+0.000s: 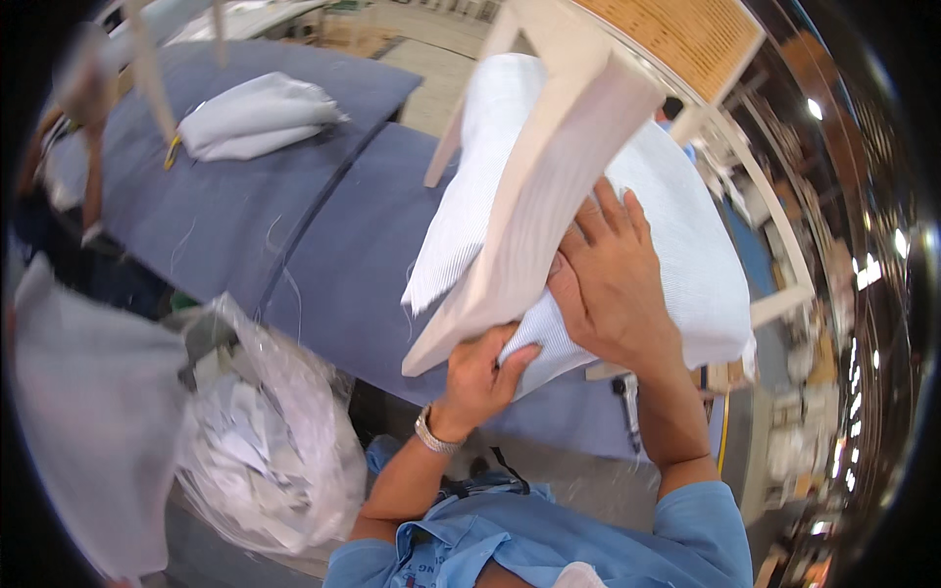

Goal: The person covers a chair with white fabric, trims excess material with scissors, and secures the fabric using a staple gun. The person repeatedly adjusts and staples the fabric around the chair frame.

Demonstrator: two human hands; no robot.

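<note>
White lights [867,275] shine. Above the flat blue counter [363,235], left hand [480,380] pinches pale striped cloth [691,265]; right hand [619,284] rests on it, spread.

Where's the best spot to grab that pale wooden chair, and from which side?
Probably the chair's slanting leg, midway along, from the person's left: it is a long, bare bar, and the right hand rests on the striped cloth on its other side.

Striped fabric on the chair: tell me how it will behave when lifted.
The striped fabric is likely floppy, since its loose flap curves beside the pale chair leg. Its ragged edge will probably shed threads if tugged. It may bunch easily where the left hand pinches it.
</note>
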